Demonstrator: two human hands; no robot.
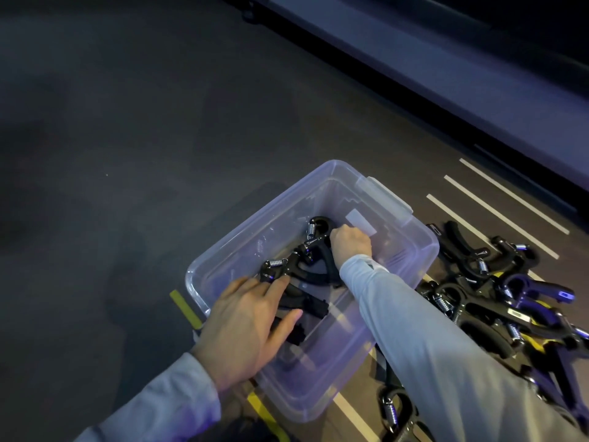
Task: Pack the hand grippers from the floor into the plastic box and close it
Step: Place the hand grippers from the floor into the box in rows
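Both hands down inside clear plastic box. Right hand, grip curled tight round handle of hand gripper near far-right wall. Left hand, fingers straight, flat on second gripper by near-left edge. Loose gripper pile on floor past box's right edge, right hand nearer. No lid in view.

The clear rectangular plastic box sits on the dark carpeted floor. Several black spring-loaded hand grippers lie inside it. A heap of black spring hand grippers lies on the floor just right of the box. Both hands reach into the box, left hand nearer, right hand farther.
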